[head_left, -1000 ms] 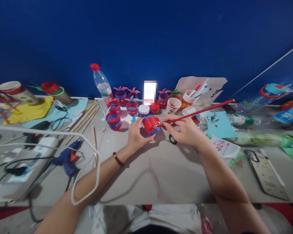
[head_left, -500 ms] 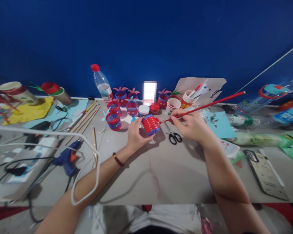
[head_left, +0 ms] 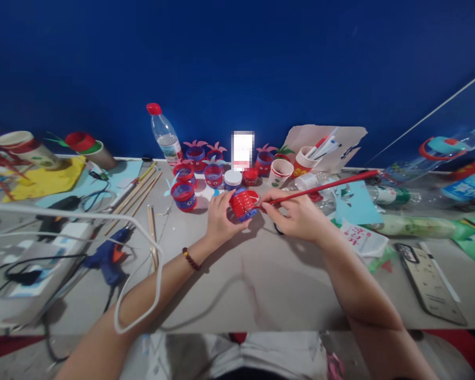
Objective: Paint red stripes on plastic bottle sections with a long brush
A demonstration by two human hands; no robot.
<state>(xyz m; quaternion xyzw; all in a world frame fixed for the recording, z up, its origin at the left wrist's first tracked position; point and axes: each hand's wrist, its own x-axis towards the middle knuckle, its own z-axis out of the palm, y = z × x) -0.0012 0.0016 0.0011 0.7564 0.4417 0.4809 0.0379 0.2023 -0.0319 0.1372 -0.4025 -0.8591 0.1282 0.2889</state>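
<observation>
Toward the worktop's [head_left: 285, 295] back edge, left grip [head_left: 220, 215] clasps ribbed cup [head_left: 243, 205], outer red looking mostly done, right grip [head_left: 295, 215] pinching red brush [head_left: 324, 186] at its mouth, inside perhaps remaining.

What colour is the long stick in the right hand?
Red; the long stick shows best in the head view.

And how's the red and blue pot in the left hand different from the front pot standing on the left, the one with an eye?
The held pot is tilted over in the left hand, while the front pot stands upright on the table. The held pot shows mostly red ridges; the front pot shows a wide blue band. No eye shows on the held pot's visible side, but the front pot has one. Both are open-topped.
</observation>
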